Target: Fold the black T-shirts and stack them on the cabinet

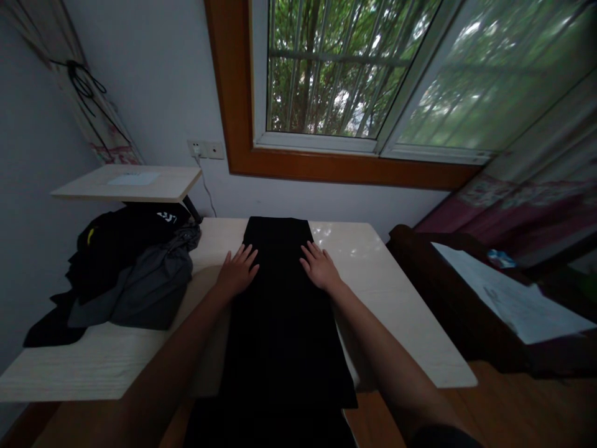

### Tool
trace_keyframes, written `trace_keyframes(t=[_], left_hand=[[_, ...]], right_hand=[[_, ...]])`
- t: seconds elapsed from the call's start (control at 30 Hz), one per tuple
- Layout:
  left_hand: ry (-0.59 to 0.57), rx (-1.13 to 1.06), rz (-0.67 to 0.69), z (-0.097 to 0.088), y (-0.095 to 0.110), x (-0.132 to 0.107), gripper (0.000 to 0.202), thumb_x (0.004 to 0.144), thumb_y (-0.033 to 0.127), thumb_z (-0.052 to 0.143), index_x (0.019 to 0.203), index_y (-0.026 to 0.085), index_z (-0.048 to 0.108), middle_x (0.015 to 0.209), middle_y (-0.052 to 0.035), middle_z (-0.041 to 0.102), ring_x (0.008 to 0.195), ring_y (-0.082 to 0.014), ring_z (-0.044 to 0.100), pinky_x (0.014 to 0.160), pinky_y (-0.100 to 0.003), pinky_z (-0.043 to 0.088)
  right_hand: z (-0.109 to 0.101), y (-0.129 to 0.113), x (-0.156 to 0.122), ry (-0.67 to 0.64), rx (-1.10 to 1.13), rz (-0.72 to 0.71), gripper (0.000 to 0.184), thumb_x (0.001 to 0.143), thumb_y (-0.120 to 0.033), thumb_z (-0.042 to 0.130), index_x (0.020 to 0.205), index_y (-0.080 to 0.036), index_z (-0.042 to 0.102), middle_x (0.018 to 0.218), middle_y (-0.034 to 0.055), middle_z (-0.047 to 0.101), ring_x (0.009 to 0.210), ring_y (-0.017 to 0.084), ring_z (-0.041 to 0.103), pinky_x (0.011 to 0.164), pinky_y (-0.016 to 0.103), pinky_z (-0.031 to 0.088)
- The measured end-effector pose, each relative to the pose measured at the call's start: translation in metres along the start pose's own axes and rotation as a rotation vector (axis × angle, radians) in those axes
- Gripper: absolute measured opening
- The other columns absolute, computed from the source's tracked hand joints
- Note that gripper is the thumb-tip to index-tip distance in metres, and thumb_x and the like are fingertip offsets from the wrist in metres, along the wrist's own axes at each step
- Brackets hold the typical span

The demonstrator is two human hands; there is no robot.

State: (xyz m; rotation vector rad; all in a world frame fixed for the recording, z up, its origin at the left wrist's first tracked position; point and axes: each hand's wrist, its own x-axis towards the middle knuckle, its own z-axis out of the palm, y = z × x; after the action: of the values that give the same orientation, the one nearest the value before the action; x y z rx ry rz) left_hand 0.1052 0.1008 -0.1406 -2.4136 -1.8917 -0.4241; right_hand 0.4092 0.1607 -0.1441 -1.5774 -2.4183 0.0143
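Observation:
A long black piece of cloth (284, 311), perhaps a folded garment, lies flat along the middle of the pale wooden table (396, 298). It runs from the table's back edge to its front edge, where dark fabric also shows below. My left hand (237, 272) rests on the cloth's left edge with fingers spread. Opposite it, my right hand (319, 266) lies flat at the right edge, fingers apart. Neither hand grips anything. The cloth is too dark to show seams or its exact kind.
A heap of black and grey clothes (144, 274) lies at the table's left, beneath a raised shelf (88, 182) bearing a paper. A cord runs from a wall socket (205, 149) behind. On the right stands a dark brown piece of furniture (466, 311) with a white sheet (508, 292).

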Motion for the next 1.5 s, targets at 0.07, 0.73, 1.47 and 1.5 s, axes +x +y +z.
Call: trace_keyframes(t=[0.07,0.73,1.47,1.5], left_hand=[[-0.015,-0.01,0.02,0.0,-0.009,-0.007,0.054,0.103,0.043,0.039,0.155,0.027,0.042,0.165,-0.0071,0.034,0.153,-0.0327,0.029,0.121,-0.062,0.025],[0.036,-0.22,0.356,-0.029,-0.053,-0.076,0.053,0.097,0.014,0.051,0.143,0.038,0.055,0.159,-0.0063,0.042,0.143,-0.0269,0.043,0.116,-0.055,0.04],[-0.085,-0.192,0.357,-0.034,-0.036,-0.082,0.082,0.081,0.023,0.075,0.154,0.035,0.038,0.161,-0.0102,0.039,0.146,-0.0309,0.039,0.123,-0.061,0.019],[-0.078,-0.188,0.349,-0.033,-0.036,-0.082,0.08,0.083,0.02,0.072,0.154,0.035,0.038,0.161,-0.0101,0.039,0.145,-0.0302,0.04,0.123,-0.061,0.019]], right_hand=[[0.0,0.01,-0.009,0.017,-0.011,0.017,0.053,0.106,-0.04,0.036,0.155,-0.021,0.043,0.165,0.01,0.032,0.152,0.029,0.031,0.122,0.056,0.026],[-0.013,0.05,-0.077,0.136,0.244,-0.217,0.048,0.099,-0.02,0.045,0.144,-0.031,0.057,0.153,0.0053,0.052,0.148,0.028,0.04,0.118,0.055,0.04],[-0.031,0.049,-0.09,0.089,0.411,-0.3,0.041,0.092,-0.024,0.061,0.131,-0.034,0.069,0.151,0.0063,0.053,0.141,0.03,0.045,0.115,0.055,0.041],[-0.031,0.049,-0.09,0.089,0.406,-0.305,0.041,0.092,-0.023,0.061,0.13,-0.034,0.069,0.15,0.006,0.054,0.141,0.029,0.045,0.115,0.055,0.041]])
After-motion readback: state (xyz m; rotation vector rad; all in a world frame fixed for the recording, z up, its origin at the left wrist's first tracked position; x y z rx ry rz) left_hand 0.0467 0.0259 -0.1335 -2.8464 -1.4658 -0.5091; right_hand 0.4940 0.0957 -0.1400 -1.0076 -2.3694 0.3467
